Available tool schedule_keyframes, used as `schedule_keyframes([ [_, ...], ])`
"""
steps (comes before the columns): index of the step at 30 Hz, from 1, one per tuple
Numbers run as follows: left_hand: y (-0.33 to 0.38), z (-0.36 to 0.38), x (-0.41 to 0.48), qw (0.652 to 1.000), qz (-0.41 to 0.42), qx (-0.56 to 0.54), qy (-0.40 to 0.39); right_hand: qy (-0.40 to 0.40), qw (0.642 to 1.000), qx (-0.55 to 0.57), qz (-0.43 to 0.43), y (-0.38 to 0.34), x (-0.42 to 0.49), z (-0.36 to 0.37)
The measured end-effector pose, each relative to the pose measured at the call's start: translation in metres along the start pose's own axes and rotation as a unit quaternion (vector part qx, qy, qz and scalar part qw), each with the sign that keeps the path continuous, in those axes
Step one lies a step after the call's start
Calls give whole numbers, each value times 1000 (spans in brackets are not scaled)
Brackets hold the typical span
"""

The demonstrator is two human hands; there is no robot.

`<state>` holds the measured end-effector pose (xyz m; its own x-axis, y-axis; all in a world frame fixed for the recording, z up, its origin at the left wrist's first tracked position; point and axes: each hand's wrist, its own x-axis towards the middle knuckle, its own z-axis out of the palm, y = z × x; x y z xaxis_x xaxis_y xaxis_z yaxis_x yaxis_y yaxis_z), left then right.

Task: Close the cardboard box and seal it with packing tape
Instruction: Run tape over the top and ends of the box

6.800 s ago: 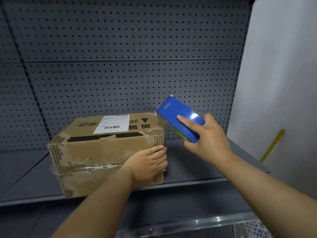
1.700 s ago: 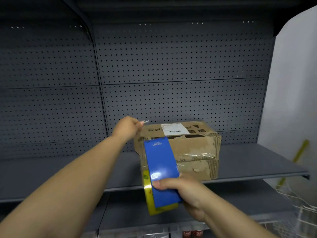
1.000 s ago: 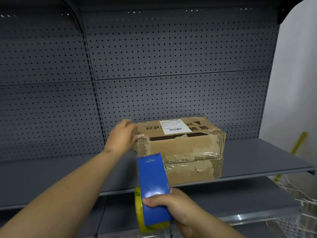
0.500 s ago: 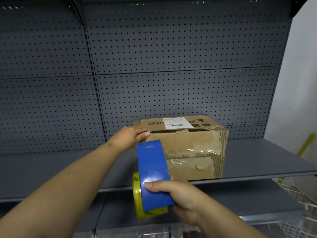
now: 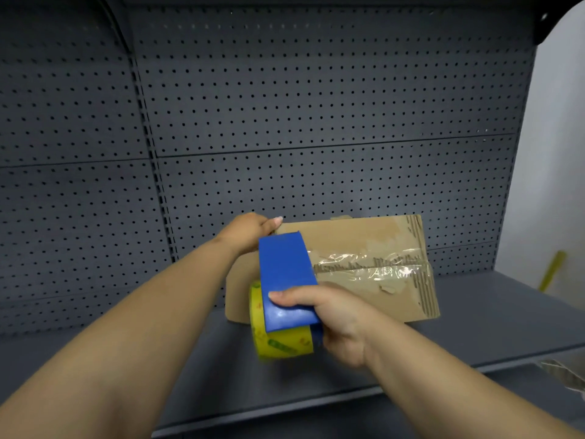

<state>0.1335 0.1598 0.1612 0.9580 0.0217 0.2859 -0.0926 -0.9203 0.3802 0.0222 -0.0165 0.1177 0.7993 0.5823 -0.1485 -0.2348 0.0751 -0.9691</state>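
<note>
On the shelf (image 5: 474, 312), we are tipping the cardboard box (image 5: 364, 248) over for more taping, left hand (image 5: 250, 231) gripping its corner, right hand (image 5: 335, 318) clutching the tape dispenser (image 5: 285, 280).

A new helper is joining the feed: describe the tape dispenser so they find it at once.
Start at the grey pegboard shelf, where a cardboard box sits. In front of the box's left half, the right hand grips the tape dispenser. It is the only bright blue thing, with a yellow tape roll under it.

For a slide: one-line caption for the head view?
Left hand grips the cardboard box at its top corner on a shelf; right hand holds a tape dispenser.
</note>
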Motion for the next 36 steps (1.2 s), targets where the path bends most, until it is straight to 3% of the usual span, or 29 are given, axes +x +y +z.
schedule_keyframes([
  [10,-4,-7,13,1000,14,-21,-14,44,999,-7,-1,37,-5,8],
  [14,-3,-10,15,1000,10,-24,-13,18,999,-1,42,48,-16,8],
  [20,-2,-11,22,1000,3,-17,-12,18,999,-9,41,47,-14,14],
  [22,-7,-5,26,1000,8,-25,14,29,998,-17,46,48,-8,16],
  [25,-17,6,32,991,46,-46,114,42,997,-25,53,51,0,18],
  [29,-21,8,28,969,100,47,221,52,997,-27,47,49,6,20],
  [33,-17,10,15,961,89,93,245,64,997,-20,33,50,5,22],
  [36,-16,13,2,975,78,8,206,77,997,-7,16,52,3,20],
])
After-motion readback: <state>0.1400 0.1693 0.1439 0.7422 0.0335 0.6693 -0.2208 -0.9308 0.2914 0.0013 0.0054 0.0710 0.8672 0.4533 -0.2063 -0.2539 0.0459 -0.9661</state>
